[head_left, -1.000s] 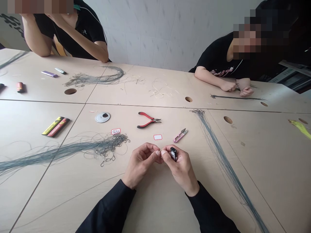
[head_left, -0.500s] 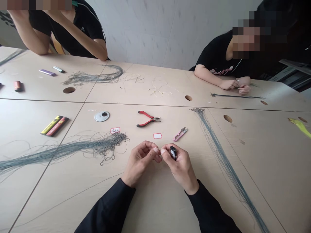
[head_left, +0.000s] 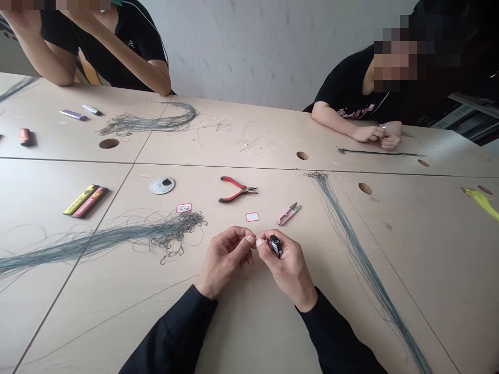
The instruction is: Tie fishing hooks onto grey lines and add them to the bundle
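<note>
My left hand (head_left: pixel 228 257) is closed, thumb and fingertips pinched together. A single thin line (head_left: pixel 144 299) runs from below its wrist toward the lower left and appears to be fishing line held in the pinch, though the fingers hide the held part. Touching or nearly touching those fingertips, my right hand (head_left: pixel 290 267) pinches with thumb and forefinger. A small black lighter (head_left: pixel 276 245) with a metal end is tucked in its curled fingers. Beyond my hands lie red-handled pliers (head_left: pixel 245 190), pink thread snips (head_left: pixel 288 214) and a blank red-edged label (head_left: pixel 252 217).
A bundle of hooks on grey-green line (head_left: pixel 117 237) lies left, another bundle (head_left: pixel 351 239) right. Yellow and red lighter-like sticks (head_left: pixel 86 201) and a round grommet (head_left: pixel 162 185) sit farther left. Two people (head_left: pixel 144 47) (head_left: pixel 343 93) are across the table, which has several holes.
The black lighter has tilted slightly in my right hand. My left hand's lower fingers have shifted a little. The pinched fingertips stay together.
</note>
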A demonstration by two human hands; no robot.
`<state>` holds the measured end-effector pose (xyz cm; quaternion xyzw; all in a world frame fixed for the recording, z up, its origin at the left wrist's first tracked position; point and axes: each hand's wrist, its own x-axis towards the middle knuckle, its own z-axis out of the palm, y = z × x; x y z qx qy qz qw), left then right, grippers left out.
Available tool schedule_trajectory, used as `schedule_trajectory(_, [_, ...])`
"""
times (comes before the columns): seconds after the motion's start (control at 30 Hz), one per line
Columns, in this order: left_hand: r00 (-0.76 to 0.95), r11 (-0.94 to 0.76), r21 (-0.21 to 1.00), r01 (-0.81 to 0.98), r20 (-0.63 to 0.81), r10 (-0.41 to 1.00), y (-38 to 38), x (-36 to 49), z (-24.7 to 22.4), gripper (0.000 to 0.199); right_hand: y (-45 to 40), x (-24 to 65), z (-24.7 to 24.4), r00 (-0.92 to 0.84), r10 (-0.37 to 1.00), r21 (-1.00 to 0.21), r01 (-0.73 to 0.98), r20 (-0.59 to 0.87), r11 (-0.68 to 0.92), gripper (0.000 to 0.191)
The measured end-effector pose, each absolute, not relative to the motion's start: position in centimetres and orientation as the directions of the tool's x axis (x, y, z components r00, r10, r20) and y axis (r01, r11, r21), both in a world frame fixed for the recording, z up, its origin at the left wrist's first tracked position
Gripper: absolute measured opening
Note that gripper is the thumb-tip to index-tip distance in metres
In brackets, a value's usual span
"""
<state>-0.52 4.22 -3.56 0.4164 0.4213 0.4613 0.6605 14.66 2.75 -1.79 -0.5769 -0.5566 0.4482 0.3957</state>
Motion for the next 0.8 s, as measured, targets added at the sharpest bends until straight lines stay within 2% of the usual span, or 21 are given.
schedule_trajectory(0.43, [0.185, 0.201, 0.953, -0.228, -0.161, 0.97, 4.28, -0.62, -3.62, 0.034, 2.91, 14.88, -2.09, 0.005, 0.997, -0.957, 0.282, -0.073, -0.071, 0.026])
schedule_trajectory(0.6, [0.149, 0.213, 0.951, -0.226, -0.182, 0.972, 4.29, -0.62, -3.55, 0.033, 2.81, 15.0, -2.34, -0.016, 0.991, -0.984, 0.127, -0.13, -0.127, 0.037])
schedule_trajectory(0.8, [0.164, 0.206, 0.953, -0.224, -0.172, 0.971, 4.32, -0.63, -3.73, 0.032, 2.76, 14.97, -2.19, -0.035, 0.991, -0.974, 0.191, -0.128, -0.119, 0.026])
